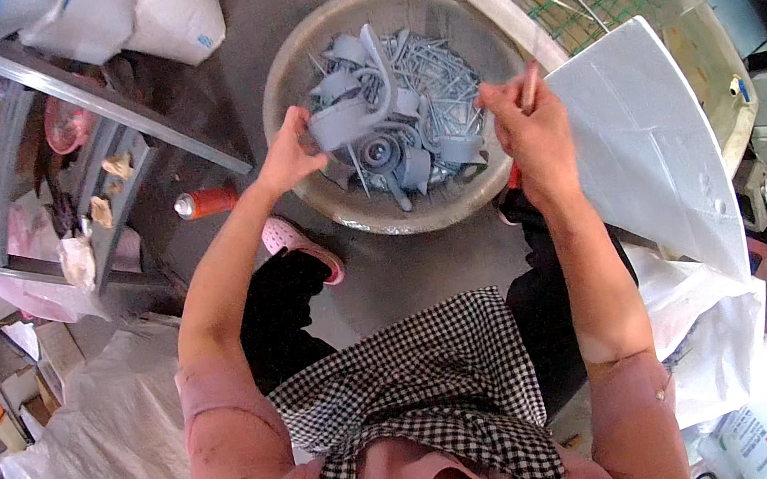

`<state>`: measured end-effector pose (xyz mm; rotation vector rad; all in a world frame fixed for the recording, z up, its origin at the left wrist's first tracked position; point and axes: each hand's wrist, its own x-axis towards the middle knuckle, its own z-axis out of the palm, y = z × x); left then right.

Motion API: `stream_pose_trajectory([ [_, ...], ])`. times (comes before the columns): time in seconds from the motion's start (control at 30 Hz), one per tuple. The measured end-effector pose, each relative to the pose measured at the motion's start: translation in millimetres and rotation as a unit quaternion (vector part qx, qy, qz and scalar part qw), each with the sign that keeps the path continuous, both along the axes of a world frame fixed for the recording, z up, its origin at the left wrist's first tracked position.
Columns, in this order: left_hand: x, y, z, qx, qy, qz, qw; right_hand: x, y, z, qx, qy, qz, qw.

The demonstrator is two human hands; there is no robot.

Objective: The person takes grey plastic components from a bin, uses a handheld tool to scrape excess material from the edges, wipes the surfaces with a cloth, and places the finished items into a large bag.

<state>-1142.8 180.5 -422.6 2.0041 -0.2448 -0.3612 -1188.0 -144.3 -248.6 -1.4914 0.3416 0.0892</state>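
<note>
A large grey basin on the floor holds several grey plastic curved pieces among many thin metal nails or pins. At its left side, my left hand has thumb and fingers curved round the edge of a blurred, raised grey piece. My right hand is closed at the basin's right side on a slim tool, blurred at its upper end, with red showing below the fist; its exact kind I cannot make out.
White sacks lie at upper left, beside a metal rack. An orange spray can lies left of the basin. A white board leans by a mesh-lined tub at right. Plastic sheeting covers things at lower left.
</note>
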Motion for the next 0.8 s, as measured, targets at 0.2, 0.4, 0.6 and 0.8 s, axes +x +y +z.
stream_pose_trajectory([
  [0.2, -53.8, -51.0, 132.9, -0.274, 0.041, -0.024, 0.961, -6.4, 7.9, -6.4, 0.014, -0.074, 0.042, 0.996],
  [0.4, -89.5, -58.9, 158.4, -0.29, 0.024, 0.004, 0.957, -21.5, 18.3, 12.2, 0.101, -0.118, 0.087, 0.984],
  [0.6, -91.5, -67.1, 167.4, -0.412, 0.131, 0.101, 0.896, -21.9, 18.6, 12.6, 0.081, -0.125, 0.139, 0.979],
  [0.8, -91.0, -77.6, 177.4, -0.477, 0.156, 0.136, 0.854, -17.6, 34.3, -6.3, 0.009, -0.16, 0.17, 0.972],
])
